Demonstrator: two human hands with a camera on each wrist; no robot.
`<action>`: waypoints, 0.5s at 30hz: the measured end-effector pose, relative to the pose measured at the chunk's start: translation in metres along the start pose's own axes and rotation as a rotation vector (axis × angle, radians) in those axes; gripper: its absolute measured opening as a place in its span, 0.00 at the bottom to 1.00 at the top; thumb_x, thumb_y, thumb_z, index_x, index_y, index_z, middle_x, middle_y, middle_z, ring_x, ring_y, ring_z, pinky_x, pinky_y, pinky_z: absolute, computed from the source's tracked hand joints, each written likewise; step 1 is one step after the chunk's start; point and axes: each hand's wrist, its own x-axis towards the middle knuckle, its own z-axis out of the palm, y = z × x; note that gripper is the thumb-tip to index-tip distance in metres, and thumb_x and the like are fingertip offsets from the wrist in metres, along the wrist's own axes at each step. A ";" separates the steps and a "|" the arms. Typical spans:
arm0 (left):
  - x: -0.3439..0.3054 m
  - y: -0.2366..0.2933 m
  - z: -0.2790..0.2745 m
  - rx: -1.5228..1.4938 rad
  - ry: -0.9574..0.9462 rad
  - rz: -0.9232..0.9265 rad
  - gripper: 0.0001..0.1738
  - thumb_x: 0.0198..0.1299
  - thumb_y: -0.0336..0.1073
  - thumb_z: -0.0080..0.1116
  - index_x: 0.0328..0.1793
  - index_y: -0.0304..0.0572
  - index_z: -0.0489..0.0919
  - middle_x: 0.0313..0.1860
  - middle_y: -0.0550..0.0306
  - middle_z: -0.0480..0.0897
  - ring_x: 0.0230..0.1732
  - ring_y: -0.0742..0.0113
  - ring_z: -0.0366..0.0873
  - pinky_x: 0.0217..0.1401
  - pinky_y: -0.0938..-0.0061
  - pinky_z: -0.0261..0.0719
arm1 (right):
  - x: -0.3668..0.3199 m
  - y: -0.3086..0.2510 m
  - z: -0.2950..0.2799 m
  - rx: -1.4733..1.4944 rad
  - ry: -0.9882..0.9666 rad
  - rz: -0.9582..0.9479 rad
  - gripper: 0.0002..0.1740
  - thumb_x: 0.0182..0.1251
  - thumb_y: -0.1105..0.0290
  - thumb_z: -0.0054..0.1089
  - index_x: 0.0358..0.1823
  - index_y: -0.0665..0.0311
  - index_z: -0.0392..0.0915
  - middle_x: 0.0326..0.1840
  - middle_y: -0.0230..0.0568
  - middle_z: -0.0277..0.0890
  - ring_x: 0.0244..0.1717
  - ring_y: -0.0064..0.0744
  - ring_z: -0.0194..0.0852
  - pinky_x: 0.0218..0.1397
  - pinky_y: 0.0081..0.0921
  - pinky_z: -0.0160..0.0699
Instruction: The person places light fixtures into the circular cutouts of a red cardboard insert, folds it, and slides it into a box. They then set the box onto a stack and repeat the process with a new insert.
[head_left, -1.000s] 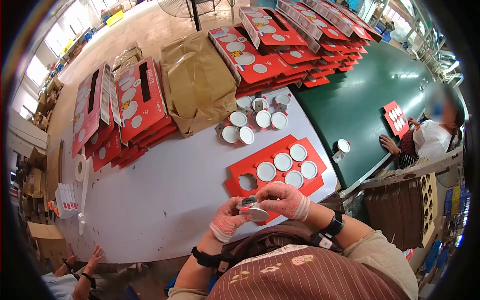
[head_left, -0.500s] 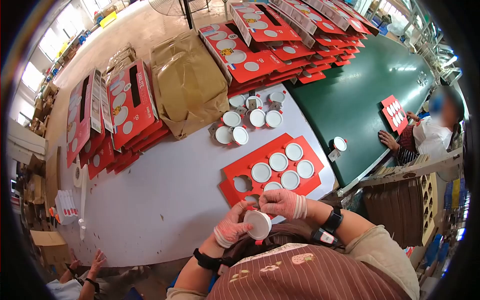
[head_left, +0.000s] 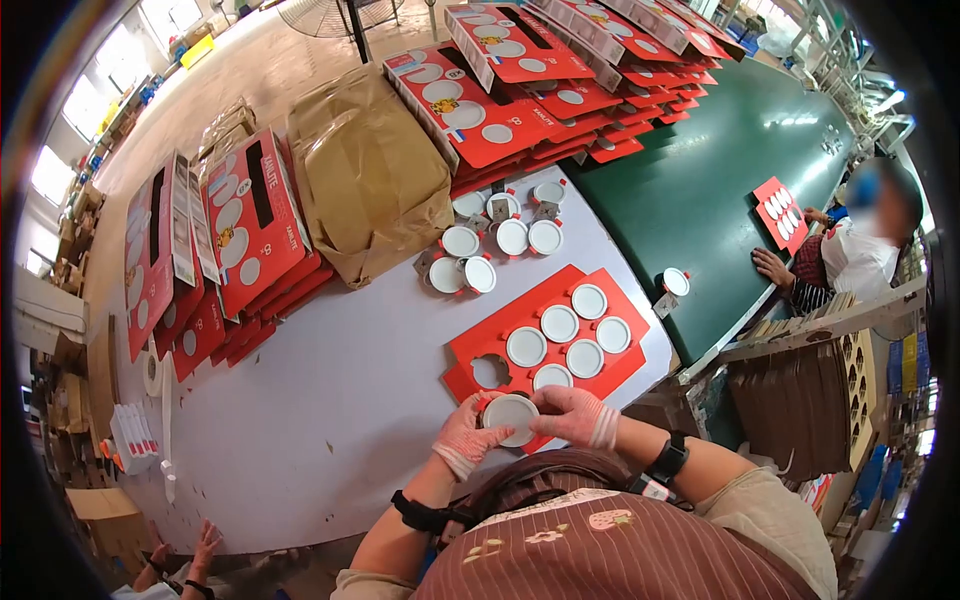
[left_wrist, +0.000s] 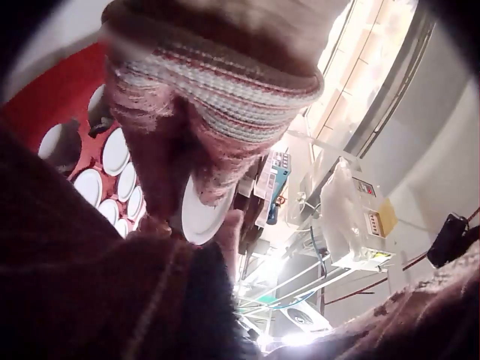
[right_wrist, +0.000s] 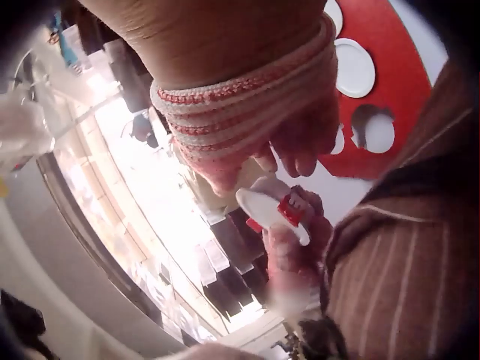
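Observation:
A round white downlight (head_left: 511, 418) with red clips on its side is held up between both gloved hands, its white face toward the head camera. My left hand (head_left: 470, 432) grips its left edge, thumb laid on the face. My right hand (head_left: 575, 415) pinches its right edge. In the right wrist view a red clip (right_wrist: 291, 210) shows on the rim of the downlight. Just beyond the hands lies a red card (head_left: 545, 290) with round cut-outs. Several downlights (head_left: 559, 323) sit in it, and one open cut-out (head_left: 490, 371) shows at its left.
Loose downlights (head_left: 512, 236) are clustered behind the card. Brown paper package (head_left: 365, 170) and stacks of red printed cartons (head_left: 250, 220) stand at the back of the white table (head_left: 380, 400). To the right, another person (head_left: 865, 255) sits at a green table (head_left: 690, 200). A tape roll (head_left: 152, 372) lies at left.
The downlight has turned from nearly edge-on to showing its white face, and has risen a little since half a second ago. My right hand has moved from above it to its right edge.

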 end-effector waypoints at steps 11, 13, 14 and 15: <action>0.043 -0.024 -0.036 -0.222 -0.089 -0.176 0.33 0.45 0.31 0.68 0.57 0.42 0.64 0.49 0.53 0.73 0.46 0.61 0.74 0.40 0.67 0.80 | 0.031 0.000 0.000 -0.290 0.247 0.171 0.17 0.55 0.67 0.56 0.42 0.72 0.72 0.32 0.44 0.76 0.31 0.29 0.76 0.36 0.25 0.76; 0.046 -0.002 -0.048 0.116 0.158 -0.061 0.39 0.47 0.34 0.66 0.65 0.43 0.58 0.52 0.48 0.72 0.48 0.56 0.73 0.42 0.64 0.79 | 0.041 0.009 -0.009 -0.289 0.306 0.238 0.18 0.54 0.65 0.55 0.41 0.73 0.72 0.32 0.46 0.77 0.33 0.32 0.77 0.38 0.26 0.76; 0.052 -0.011 -0.062 0.115 0.155 -0.063 0.39 0.47 0.34 0.66 0.65 0.43 0.58 0.52 0.48 0.72 0.48 0.56 0.73 0.42 0.64 0.79 | 0.048 0.015 -0.013 -0.288 0.310 0.240 0.18 0.54 0.65 0.55 0.41 0.73 0.72 0.32 0.46 0.77 0.33 0.32 0.77 0.38 0.26 0.76; 0.061 -0.030 -0.082 0.448 0.258 0.024 0.38 0.49 0.36 0.65 0.65 0.41 0.59 0.52 0.46 0.72 0.48 0.57 0.73 0.45 0.65 0.78 | 0.053 0.020 -0.016 -0.329 0.343 0.219 0.19 0.54 0.63 0.55 0.41 0.73 0.73 0.32 0.48 0.77 0.34 0.33 0.77 0.39 0.27 0.76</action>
